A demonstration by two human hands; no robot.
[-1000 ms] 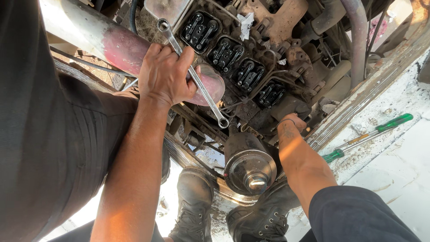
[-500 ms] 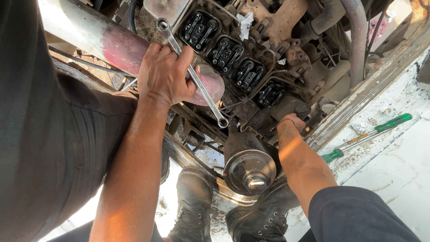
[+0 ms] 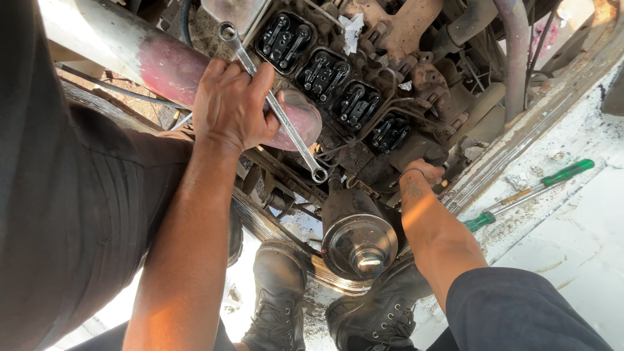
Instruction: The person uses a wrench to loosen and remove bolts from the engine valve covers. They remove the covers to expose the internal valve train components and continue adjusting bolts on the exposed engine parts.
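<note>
A: Start at the left of the engine (image 3: 364, 97). What has the left hand (image 3: 231, 104) got?

B: It is closed round the shank of a long double-ended ring spanner (image 3: 273, 107). The fingers wrap over the top, seemingly for leverage. The upper ring sits by the engine's top left corner, and the lower ring hangs just left of the engine's front end, above a round metal housing (image 3: 359, 237).

A: And behind that hand?

B: A thick pipe, silver turning reddish (image 3: 149, 58), runs along the engine's left side. The hand rests over it, perhaps for support.

A: The engine itself?

B: Its top is uncovered, showing 4 dark pockets of rocker gear in a diagonal row.

A: The right hand (image 3: 426, 172)?

B: It presses in at the engine's lower right, fingers tucked among the greasy parts. I cannot tell what it grips, or how far it is closed.

A: Further right?

B: 2 green-handled screwdrivers (image 3: 530, 192) lie on a white panel (image 3: 572, 247), right of the engine and near that arm. Below the engine stand 2 black boots (image 3: 279, 299).
</note>
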